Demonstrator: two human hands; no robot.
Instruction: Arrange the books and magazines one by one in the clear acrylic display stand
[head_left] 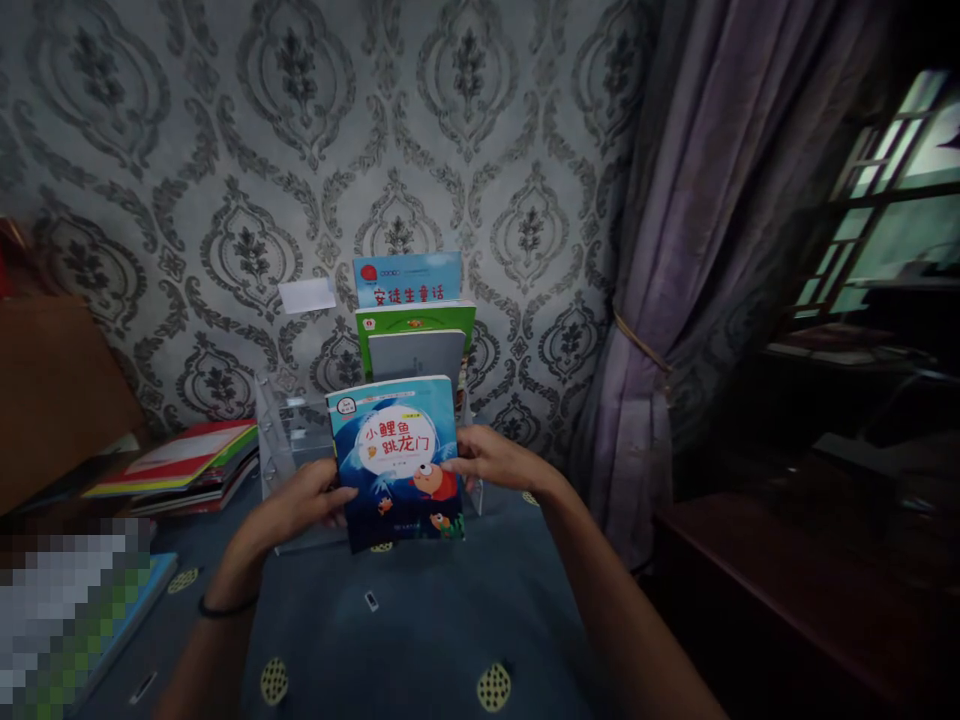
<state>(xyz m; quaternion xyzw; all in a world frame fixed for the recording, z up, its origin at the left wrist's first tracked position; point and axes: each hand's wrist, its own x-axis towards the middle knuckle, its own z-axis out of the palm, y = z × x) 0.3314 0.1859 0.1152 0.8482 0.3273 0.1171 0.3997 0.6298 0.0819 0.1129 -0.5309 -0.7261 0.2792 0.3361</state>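
Between my two hands a blue picture book (405, 500) with red Chinese lettering and cartoon fish stands nearly upright, its cover facing me. My left hand (311, 495) grips its left edge, thumb on the cover. On the opposite edge my right hand (491, 458) pinches it the same way, fingers behind. Just behind it is a clear stepped rack (274, 440), partly hidden by the book. Rising in tiers there are a grey book (420, 352), a green book (367, 320) and a light blue book (409, 270); their lower parts are covered.
Left on the dark patterned tablecloth (420, 660) lies a stack of colourful books (187, 460), near a brown box (60, 400). A blurred-out pile (67, 620) sits at front left. A white card (306, 295) shows above the rack. Purple curtains (637, 400) hang at right.
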